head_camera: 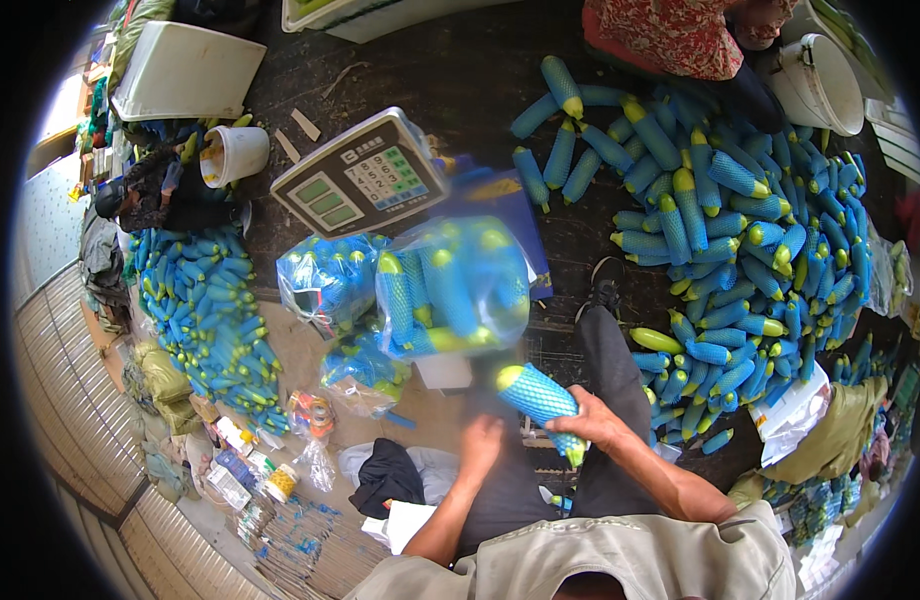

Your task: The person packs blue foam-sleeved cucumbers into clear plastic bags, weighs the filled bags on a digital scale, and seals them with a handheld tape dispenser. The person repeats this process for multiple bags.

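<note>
My right hand (596, 418) grips the lower end of a green squash (536, 395) in a blue foam net sleeve, held over my lap. My left hand (481, 442) is blurred, with its fingers curled; whether it holds anything cannot be told. Just beyond my hands, a clear plastic bag (452, 289) of several sleeved squashes rests by a digital scale, and its outline is slightly blurred. The scale's keypad and display panel (361, 174) stands tilted behind it. More filled bags (331, 281) sit to the left of that bag.
A large heap of sleeved squashes (719, 247) covers the floor at right; another heap (205, 322) lies at left. One person (149, 191) sits beside a white bucket (235, 156); another, in a patterned red top (666, 34), is by a second bucket (818, 86). Tape rolls (312, 414) lie at lower left.
</note>
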`<state>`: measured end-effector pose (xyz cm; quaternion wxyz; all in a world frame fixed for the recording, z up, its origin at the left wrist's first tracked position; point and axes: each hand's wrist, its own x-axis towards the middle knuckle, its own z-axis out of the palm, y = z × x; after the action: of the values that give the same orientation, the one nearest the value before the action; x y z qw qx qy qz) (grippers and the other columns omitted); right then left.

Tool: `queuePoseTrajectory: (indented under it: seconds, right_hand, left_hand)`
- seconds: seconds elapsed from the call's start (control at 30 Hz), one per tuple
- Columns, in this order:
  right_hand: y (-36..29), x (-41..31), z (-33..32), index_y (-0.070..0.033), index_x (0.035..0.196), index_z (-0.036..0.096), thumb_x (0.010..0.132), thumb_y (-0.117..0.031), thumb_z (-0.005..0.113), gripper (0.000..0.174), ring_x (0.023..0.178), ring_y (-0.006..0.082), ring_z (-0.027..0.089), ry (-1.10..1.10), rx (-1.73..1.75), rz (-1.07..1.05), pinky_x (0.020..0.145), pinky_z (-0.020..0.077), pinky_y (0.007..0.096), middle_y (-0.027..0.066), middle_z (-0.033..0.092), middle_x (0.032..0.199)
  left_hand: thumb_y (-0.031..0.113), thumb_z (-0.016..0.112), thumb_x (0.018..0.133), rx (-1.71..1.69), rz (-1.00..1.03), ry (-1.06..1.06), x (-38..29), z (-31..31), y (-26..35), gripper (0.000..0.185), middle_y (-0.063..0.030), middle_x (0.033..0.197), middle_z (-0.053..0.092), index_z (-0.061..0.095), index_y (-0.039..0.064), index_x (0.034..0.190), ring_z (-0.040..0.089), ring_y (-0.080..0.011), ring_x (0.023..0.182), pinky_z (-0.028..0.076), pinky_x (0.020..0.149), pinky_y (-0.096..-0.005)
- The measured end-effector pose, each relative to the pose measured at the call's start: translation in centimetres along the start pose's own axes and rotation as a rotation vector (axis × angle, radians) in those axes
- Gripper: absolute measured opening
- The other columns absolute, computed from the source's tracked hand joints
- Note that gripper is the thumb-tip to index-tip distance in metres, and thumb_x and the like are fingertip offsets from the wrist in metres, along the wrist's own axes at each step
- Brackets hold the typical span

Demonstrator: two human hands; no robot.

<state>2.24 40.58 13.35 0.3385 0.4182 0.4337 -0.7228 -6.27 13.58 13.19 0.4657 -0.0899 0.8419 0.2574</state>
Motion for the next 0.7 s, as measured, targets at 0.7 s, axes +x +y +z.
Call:
queuePoseTrajectory:
  seconds: [0.7]
  right_hand:
    - [-0.2, 7.2, 11.2, -0.002, 0.102, 0.073, 0.091, -0.011, 0.075, 0.015, 0.086, 0.0362, 0.073, 0.916, -0.364, -0.700, 0.076, 0.0571, 0.0420, 0.0161, 0.073, 0.093]
  left_hand:
    - [0.012, 0.072, 0.088, 0.394, 0.444, 0.093, -1.4, -11.7, -10.2, 0.016, -0.0172, 0.103, 0.067, 0.071, 0.003, 0.102, 0.067, -0.0395, 0.096, 0.053, 0.085, -0.0501]
